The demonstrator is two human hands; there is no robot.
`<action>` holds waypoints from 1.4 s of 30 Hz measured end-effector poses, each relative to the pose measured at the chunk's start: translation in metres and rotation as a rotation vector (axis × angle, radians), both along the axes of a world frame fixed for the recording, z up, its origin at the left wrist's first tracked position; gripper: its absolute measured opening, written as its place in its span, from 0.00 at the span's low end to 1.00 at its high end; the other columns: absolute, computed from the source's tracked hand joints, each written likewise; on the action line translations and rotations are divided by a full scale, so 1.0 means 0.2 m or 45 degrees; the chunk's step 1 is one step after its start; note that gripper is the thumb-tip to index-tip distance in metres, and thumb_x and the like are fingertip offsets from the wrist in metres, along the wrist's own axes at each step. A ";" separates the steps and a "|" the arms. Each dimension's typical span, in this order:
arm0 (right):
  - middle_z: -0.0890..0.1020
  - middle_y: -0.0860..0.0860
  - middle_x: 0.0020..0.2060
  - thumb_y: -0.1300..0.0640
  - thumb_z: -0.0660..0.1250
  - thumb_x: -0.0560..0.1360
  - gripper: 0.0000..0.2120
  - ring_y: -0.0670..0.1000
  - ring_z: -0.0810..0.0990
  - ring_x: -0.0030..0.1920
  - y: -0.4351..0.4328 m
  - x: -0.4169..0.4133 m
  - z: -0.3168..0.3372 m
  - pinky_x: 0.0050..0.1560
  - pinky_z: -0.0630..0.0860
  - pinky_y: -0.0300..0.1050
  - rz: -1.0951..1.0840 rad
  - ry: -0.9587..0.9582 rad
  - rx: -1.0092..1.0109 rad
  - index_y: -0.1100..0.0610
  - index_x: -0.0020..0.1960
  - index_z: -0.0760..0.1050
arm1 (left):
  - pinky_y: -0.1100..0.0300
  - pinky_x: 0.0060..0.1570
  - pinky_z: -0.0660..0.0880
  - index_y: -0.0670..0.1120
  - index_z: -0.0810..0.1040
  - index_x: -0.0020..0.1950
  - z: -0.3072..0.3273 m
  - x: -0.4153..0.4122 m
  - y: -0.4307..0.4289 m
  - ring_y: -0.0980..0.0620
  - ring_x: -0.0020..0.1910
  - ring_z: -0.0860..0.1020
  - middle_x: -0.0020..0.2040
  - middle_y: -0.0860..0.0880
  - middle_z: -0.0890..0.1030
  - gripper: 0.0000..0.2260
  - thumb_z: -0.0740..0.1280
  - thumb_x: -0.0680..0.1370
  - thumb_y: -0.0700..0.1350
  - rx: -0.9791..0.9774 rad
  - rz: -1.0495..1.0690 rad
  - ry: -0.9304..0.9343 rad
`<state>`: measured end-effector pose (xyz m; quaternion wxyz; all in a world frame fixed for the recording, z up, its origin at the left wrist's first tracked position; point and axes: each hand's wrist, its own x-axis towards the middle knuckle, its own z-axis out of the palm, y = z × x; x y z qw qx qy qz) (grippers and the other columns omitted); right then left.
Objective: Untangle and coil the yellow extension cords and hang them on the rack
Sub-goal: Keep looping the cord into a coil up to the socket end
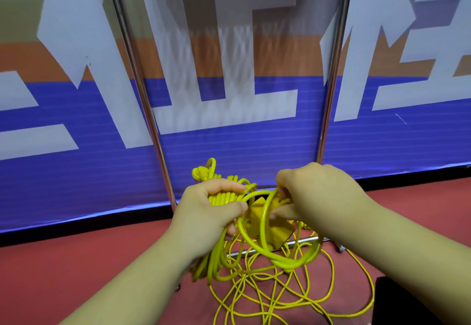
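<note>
The left hand (204, 212) is clamping the gathered coil (224, 194) so it keeps shape, while the right hand (313, 194) is pinching a loose loop (265, 212) (feeding the next turn, likely).

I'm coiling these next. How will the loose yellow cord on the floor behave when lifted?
Probably floppy: the loose cord sprawls in limp curves on the floor. Likely to snag, since its strands cross. Loops held by the left hand droop, so some may slip.
</note>
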<state>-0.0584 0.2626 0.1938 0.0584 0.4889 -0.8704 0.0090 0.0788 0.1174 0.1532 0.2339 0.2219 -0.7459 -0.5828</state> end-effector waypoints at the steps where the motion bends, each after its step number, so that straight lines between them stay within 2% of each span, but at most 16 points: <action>1: 0.72 0.49 0.37 0.30 0.68 0.70 0.24 0.57 0.79 0.46 0.01 0.00 0.00 0.37 0.69 0.45 0.013 0.017 0.016 0.50 0.49 0.69 | 0.60 0.26 0.73 0.48 0.84 0.51 0.00 0.00 0.00 0.49 0.22 0.74 0.24 0.43 0.76 0.10 0.74 0.73 0.35 -0.004 0.004 -0.004; 6: 0.74 0.47 0.39 0.37 0.69 0.72 0.18 0.53 0.73 0.41 0.05 -0.03 -0.03 0.38 0.67 0.45 0.143 -0.011 -0.012 0.47 0.51 0.68 | 0.57 0.28 0.75 0.50 0.84 0.50 -0.01 0.00 -0.02 0.47 0.23 0.74 0.24 0.43 0.76 0.12 0.73 0.73 0.34 -0.023 0.027 -0.006; 9: 0.78 0.46 0.39 0.42 0.72 0.71 0.15 0.46 0.73 0.38 0.07 -0.08 -0.05 0.37 0.72 0.45 0.204 -0.167 -0.070 0.46 0.50 0.70 | 0.57 0.28 0.75 0.50 0.84 0.50 -0.01 0.00 -0.02 0.48 0.23 0.74 0.24 0.43 0.76 0.12 0.73 0.73 0.34 -0.023 0.029 -0.024; 13: 0.82 0.42 0.38 0.44 0.76 0.70 0.11 0.41 0.79 0.40 0.09 -0.12 -0.04 0.41 0.76 0.40 0.224 -0.375 -0.177 0.45 0.48 0.78 | 0.58 0.27 0.74 0.49 0.84 0.50 -0.02 0.00 -0.02 0.47 0.23 0.74 0.24 0.40 0.75 0.11 0.73 0.73 0.34 0.014 0.044 -0.023; 16: 0.84 0.42 0.36 0.46 0.78 0.69 0.08 0.40 0.81 0.40 0.09 -0.13 -0.04 0.40 0.76 0.37 0.198 -0.514 -0.363 0.46 0.44 0.81 | 0.58 0.26 0.74 0.47 0.84 0.50 -0.03 0.00 -0.03 0.46 0.23 0.73 0.25 0.38 0.75 0.10 0.73 0.74 0.33 0.080 0.058 -0.015; 19: 0.84 0.41 0.33 0.48 0.79 0.68 0.07 0.40 0.82 0.37 0.09 -0.13 -0.04 0.39 0.78 0.39 0.116 -0.616 -0.530 0.48 0.39 0.82 | 0.57 0.27 0.73 0.49 0.85 0.49 -0.03 -0.01 -0.02 0.45 0.23 0.73 0.26 0.38 0.75 0.09 0.74 0.74 0.37 0.137 0.067 0.000; 21: 0.83 0.39 0.31 0.48 0.79 0.67 0.08 0.39 0.81 0.35 0.08 -0.12 -0.05 0.35 0.74 0.34 0.052 -0.615 -0.626 0.48 0.37 0.81 | 0.57 0.27 0.73 0.50 0.85 0.50 -0.03 -0.01 -0.01 0.46 0.23 0.73 0.26 0.39 0.76 0.07 0.76 0.73 0.40 0.160 0.059 0.005; 23: 0.82 0.39 0.29 0.49 0.80 0.67 0.09 0.38 0.80 0.33 0.07 -0.10 -0.06 0.33 0.71 0.30 -0.018 -0.620 -0.725 0.48 0.35 0.80 | 0.58 0.27 0.73 0.49 0.85 0.51 -0.02 -0.02 0.02 0.47 0.22 0.73 0.26 0.40 0.76 0.10 0.78 0.71 0.43 0.187 0.063 0.022; 25: 0.83 0.41 0.29 0.49 0.80 0.66 0.10 0.38 0.81 0.32 0.07 -0.08 -0.07 0.33 0.73 0.31 -0.072 -0.655 -0.817 0.48 0.35 0.80 | 0.58 0.26 0.73 0.48 0.84 0.52 0.00 -0.02 0.04 0.47 0.22 0.74 0.27 0.40 0.78 0.17 0.80 0.65 0.48 0.192 0.088 0.036; 27: 0.83 0.43 0.29 0.49 0.80 0.67 0.10 0.40 0.81 0.32 0.06 -0.06 -0.08 0.34 0.76 0.34 -0.107 -0.682 -0.885 0.49 0.35 0.80 | 0.58 0.27 0.73 0.48 0.83 0.51 0.01 -0.03 0.05 0.48 0.23 0.75 0.30 0.40 0.81 0.24 0.81 0.58 0.53 0.117 0.124 0.019; 29: 0.83 0.44 0.29 0.50 0.80 0.66 0.09 0.41 0.81 0.31 0.05 -0.04 -0.08 0.34 0.76 0.36 -0.121 -0.715 -0.948 0.50 0.35 0.80 | 0.61 0.29 0.74 0.51 0.83 0.49 0.00 -0.02 0.04 0.52 0.27 0.78 0.34 0.47 0.84 0.26 0.81 0.54 0.57 -0.037 0.165 -0.028; 32: 0.83 0.44 0.29 0.49 0.80 0.66 0.10 0.41 0.81 0.31 0.04 -0.02 -0.09 0.34 0.77 0.40 -0.144 -0.725 -0.982 0.49 0.34 0.80 | 0.64 0.38 0.74 0.55 0.83 0.49 -0.01 -0.02 0.03 0.59 0.37 0.80 0.42 0.57 0.83 0.27 0.84 0.53 0.60 -0.272 0.213 -0.123; 34: 0.83 0.44 0.29 0.48 0.79 0.67 0.10 0.42 0.82 0.32 0.04 -0.02 -0.09 0.37 0.79 0.45 -0.136 -0.732 -0.980 0.48 0.34 0.80 | 0.62 0.43 0.74 0.56 0.83 0.49 -0.02 -0.03 0.03 0.61 0.43 0.80 0.45 0.59 0.83 0.23 0.85 0.57 0.56 -0.367 0.257 -0.157; 35: 0.83 0.45 0.29 0.48 0.79 0.67 0.10 0.42 0.82 0.32 0.04 -0.02 -0.08 0.37 0.80 0.46 -0.117 -0.741 -0.977 0.49 0.35 0.80 | 0.62 0.43 0.74 0.56 0.83 0.49 -0.02 -0.04 0.03 0.60 0.42 0.80 0.44 0.59 0.83 0.22 0.85 0.59 0.55 -0.387 0.274 -0.168; 39: 0.85 0.45 0.32 0.52 0.79 0.69 0.06 0.41 0.83 0.34 0.06 -0.07 -0.05 0.37 0.78 0.39 0.012 -0.856 -0.842 0.49 0.40 0.81 | 0.54 0.31 0.77 0.53 0.83 0.49 -0.02 -0.04 0.01 0.50 0.26 0.78 0.30 0.51 0.81 0.17 0.77 0.62 0.47 -0.268 0.242 -0.161; 42: 0.85 0.43 0.35 0.54 0.77 0.71 0.05 0.38 0.82 0.34 0.10 -0.10 -0.02 0.35 0.72 0.31 0.132 -0.845 -0.639 0.47 0.45 0.83 | 0.57 0.25 0.74 0.50 0.82 0.51 0.00 -0.03 -0.02 0.49 0.22 0.75 0.27 0.44 0.79 0.15 0.76 0.68 0.35 -0.140 0.211 -0.164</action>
